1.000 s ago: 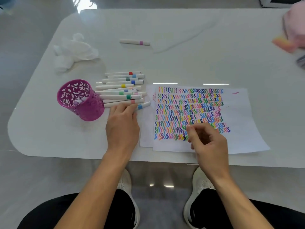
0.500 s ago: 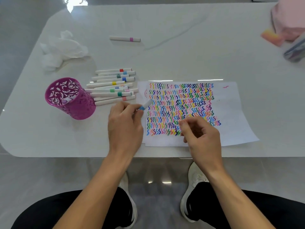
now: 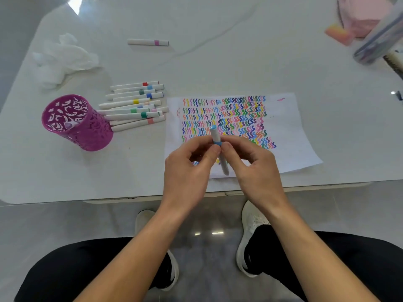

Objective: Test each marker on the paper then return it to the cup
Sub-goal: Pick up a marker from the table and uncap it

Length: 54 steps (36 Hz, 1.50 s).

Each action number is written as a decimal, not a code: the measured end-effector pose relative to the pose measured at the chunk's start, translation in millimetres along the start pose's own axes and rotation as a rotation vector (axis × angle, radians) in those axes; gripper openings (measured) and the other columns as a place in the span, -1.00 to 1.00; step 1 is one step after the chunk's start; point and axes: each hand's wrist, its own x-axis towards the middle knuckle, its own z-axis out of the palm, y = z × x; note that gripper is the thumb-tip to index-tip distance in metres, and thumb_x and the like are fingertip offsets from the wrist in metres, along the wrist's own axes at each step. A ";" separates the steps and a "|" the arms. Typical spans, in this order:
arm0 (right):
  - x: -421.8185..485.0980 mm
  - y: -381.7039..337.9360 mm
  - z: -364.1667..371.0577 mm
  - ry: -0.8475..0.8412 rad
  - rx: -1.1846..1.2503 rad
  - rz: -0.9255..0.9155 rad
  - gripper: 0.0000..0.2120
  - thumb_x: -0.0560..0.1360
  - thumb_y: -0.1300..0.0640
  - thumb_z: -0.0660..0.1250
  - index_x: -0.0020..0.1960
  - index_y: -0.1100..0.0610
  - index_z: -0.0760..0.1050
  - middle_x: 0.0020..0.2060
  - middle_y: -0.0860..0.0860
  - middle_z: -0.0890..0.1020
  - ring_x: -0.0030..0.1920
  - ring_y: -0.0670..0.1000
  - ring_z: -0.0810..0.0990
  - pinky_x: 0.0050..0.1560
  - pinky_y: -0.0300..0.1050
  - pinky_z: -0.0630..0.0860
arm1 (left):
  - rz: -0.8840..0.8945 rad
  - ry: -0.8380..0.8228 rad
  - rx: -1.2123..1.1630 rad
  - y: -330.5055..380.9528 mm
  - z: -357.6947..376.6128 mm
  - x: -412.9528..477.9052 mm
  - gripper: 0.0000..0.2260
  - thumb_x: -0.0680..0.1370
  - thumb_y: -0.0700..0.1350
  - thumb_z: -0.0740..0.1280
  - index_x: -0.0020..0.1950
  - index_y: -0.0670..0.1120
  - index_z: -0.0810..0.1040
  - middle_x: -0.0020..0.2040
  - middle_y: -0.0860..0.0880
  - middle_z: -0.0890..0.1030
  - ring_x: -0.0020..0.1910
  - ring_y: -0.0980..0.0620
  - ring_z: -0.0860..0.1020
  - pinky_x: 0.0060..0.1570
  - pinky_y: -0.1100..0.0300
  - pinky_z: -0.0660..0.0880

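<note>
Both hands hold a white marker with a light-blue band (image 3: pixel 216 136) upright over the near part of the paper (image 3: pixel 290 131), cap end pointing away from me. My left hand (image 3: pixel 187 168) pinches it from the left at the band, and my right hand (image 3: pixel 255 168) pinches it from the right. The cap is on. The paper carries rows of coloured squiggles. A purple perforated cup (image 3: pixel 87 131) stands at the left with one marker inside. Several white markers (image 3: pixel 133 105) lie in a pile between the cup and the paper.
One marker with a pink band (image 3: pixel 148 42) lies alone farther back. Crumpled white tissue (image 3: pixel 63 59) sits at the back left. Pink items (image 3: pixel 362 16) and a clear case (image 3: pixel 379 40) are at the back right. The table's near edge (image 3: pixel 109 199) runs just below my hands.
My left hand lifted the light-blue marker from the pile's near edge and carried it right over the paper. My right hand rose from the paper and took hold of it too.
</note>
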 end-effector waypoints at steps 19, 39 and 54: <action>-10.0 18.9 -45.8 -0.146 -0.506 -0.161 -0.90 0.67 0.04 0.33 0.12 0.04 0.57 -0.04 -0.09 0.62 -0.02 -0.02 0.59 -0.11 -0.02 0.56 | 0.005 -0.140 0.223 2.1 13.1 -2.8 -0.95 0.58 -0.11 0.42 -0.04 0.03 0.67 -0.22 0.09 0.70 -0.19 0.09 0.68 -0.03 0.02 0.62; -4.4 15.9 -37.6 -0.057 -0.898 -0.236 -0.67 0.63 -0.26 0.23 -0.19 -0.09 0.33 -0.42 -0.13 0.42 -0.40 0.01 0.40 -0.42 -0.24 0.17 | -0.084 -0.146 0.230 -6.7 20.7 5.0 -0.85 0.62 -0.19 0.35 0.03 -0.05 0.73 -0.24 0.10 0.71 -0.25 0.13 0.66 -0.13 0.28 0.61; 2.0 8.4 -55.6 -0.120 -0.417 0.148 -0.79 0.72 -0.05 0.14 0.34 -0.10 0.33 -0.11 -0.05 0.63 -0.18 -0.09 0.57 -0.04 -0.04 0.48 | -0.058 0.037 0.289 -13.0 17.1 7.6 -0.90 0.60 -0.11 0.40 -0.02 0.05 0.71 -0.25 0.13 0.69 -0.21 0.18 0.65 -0.14 0.34 0.53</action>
